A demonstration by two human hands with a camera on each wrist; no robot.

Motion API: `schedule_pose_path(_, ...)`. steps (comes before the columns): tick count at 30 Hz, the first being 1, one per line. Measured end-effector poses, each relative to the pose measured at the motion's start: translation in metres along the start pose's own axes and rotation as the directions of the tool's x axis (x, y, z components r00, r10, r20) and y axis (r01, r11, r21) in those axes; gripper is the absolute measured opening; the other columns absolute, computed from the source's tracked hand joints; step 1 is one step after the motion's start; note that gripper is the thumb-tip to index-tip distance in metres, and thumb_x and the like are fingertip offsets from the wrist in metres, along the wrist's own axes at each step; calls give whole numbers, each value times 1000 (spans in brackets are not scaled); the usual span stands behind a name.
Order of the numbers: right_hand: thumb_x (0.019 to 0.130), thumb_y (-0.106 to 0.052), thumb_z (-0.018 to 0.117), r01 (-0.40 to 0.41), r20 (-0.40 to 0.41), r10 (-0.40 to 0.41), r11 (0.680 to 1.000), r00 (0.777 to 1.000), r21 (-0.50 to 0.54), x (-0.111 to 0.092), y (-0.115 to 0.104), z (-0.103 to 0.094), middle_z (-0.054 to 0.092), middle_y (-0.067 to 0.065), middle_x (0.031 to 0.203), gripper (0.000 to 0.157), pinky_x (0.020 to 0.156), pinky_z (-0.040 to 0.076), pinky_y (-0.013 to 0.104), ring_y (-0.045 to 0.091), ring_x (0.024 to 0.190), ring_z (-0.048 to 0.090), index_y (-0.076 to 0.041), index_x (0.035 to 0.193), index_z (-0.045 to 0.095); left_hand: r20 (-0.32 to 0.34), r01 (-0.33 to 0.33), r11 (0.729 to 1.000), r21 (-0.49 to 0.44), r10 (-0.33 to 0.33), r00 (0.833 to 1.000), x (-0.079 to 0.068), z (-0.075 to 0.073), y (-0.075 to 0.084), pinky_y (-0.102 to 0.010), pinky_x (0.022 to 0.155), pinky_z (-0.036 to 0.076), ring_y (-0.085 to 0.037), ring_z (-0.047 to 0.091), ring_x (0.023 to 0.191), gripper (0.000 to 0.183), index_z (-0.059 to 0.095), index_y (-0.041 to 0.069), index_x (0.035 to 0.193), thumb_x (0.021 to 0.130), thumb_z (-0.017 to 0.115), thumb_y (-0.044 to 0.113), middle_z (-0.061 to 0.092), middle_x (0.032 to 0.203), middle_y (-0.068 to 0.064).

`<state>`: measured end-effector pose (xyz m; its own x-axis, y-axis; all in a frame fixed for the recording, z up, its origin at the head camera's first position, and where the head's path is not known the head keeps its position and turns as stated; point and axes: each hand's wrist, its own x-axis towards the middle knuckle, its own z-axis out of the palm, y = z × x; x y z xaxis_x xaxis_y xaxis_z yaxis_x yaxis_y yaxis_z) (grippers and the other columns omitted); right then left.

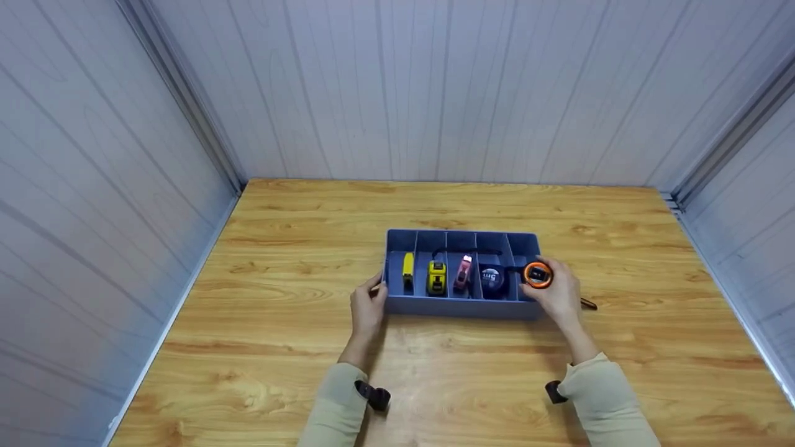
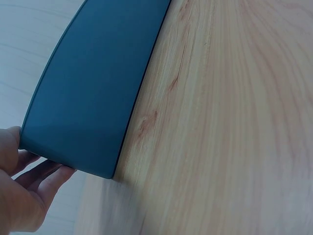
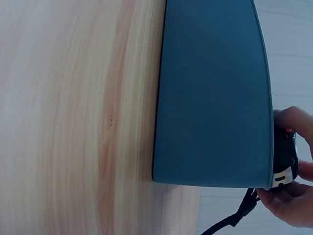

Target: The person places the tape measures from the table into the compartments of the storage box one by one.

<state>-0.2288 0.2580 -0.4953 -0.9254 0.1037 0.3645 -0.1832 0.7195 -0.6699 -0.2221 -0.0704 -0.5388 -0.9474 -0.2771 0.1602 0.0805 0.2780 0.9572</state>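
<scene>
A blue-grey divided storage box [image 1: 463,307] stands on the table, its compartments in a row. My left hand [image 1: 367,304] grips its left end, thumb at the rim and fingers against the end wall [image 2: 68,88]. My right hand [image 1: 559,295] pinches an orange-and-black tape measure [image 1: 537,274] at the rightmost compartment. In the right wrist view, the tape measure [image 3: 285,159] overlaps the box rim, its black strap [image 3: 234,218] hanging outside. In the other compartments are a slim yellow tape measure [image 1: 408,270], a yellow-and-black one [image 1: 436,278], a pink one [image 1: 463,273] and a dark blue one [image 1: 493,280].
The wood-grain table [image 1: 279,261] runs back to a pale panelled wall [image 1: 410,93], with side walls left and right. A black strap [image 1: 469,250] lies across the dividers. Dark cameras [image 1: 376,397] are worn on both sleeved wrists.
</scene>
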Motion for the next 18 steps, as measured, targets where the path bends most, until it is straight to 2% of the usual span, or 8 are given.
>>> schedule_pose_path(10, 57, -5, 77, 19, 57, -18, 1000, 998, -5, 1, 1, 1, 55, 27, 102, 61, 82, 37, 46, 39, 94, 50, 9, 111, 51, -5, 11, 1000, -8, -11, 1000, 0, 0, 1, -28, 69, 49, -18, 59, 82, 35, 58, -4, 112, 79, 51, 1, 61, 105, -16)
schedule_pose_path(18, 58, -3, 76, 60, 161, -51, 997, 986, -49, 3, 3, 0, 53, 26, 103, 60, 83, 37, 48, 39, 95, 48, 8, 112, 53, -12, -11, 1000, -14, 10, 1000, -1, 0, 0, -27, 65, 48, -19, 60, 77, 33, 60, -4, 111, 79, 52, 1, 63, 99, -18)
